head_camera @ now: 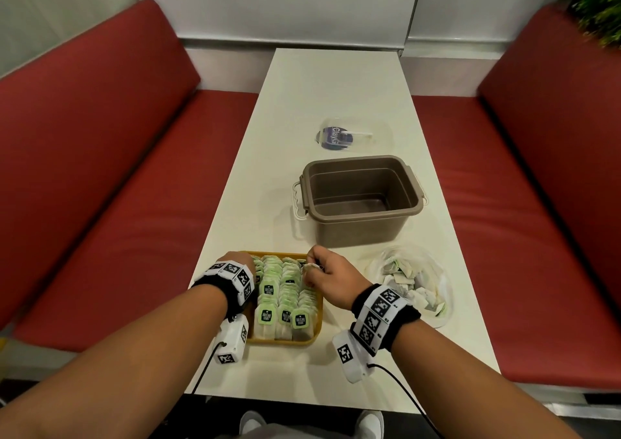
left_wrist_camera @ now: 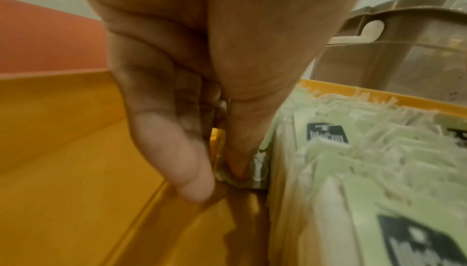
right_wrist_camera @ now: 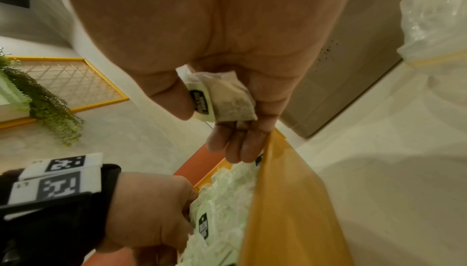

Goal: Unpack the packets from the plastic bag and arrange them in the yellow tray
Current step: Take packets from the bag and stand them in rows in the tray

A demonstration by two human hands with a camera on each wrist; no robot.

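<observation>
The yellow tray (head_camera: 317,321) stands at the near end of the white tabletop (head_camera: 295,129), and it is almost full of tea packets (head_camera: 285,299) with green tags, which stand upright in close rows.

The left hand (head_camera: 237,264) is at the far left corner of the tray. In the left wrist view its fingers (left_wrist_camera: 194,174) are curled downward into the narrow gap between the tray wall and the first row, and the thumb and a fingertip pinch one small packet (left_wrist_camera: 252,178) low in that gap.

The right hand (head_camera: 327,275) is over the far right part of the tray. The right wrist view shows its thumb and fingers (right_wrist_camera: 267,110) clamped on a single tea packet (right_wrist_camera: 227,98), with the green and black tag turned toward the thumb. The lower fingertips are just above the packets inside the tray, beside its right wall.

To the right of the tray, near the right wrist, lies the clear plastic bag (head_camera: 413,280) on the tabletop, with more packets loose inside it. Behind the tray stands a brown plastic tub (head_camera: 361,200) with white handles. Farther away on the tabletop is a clear lid (head_camera: 349,136) over a dark round label. Red benches (head_camera: 100,169) run along both sides of the tabletop.
</observation>
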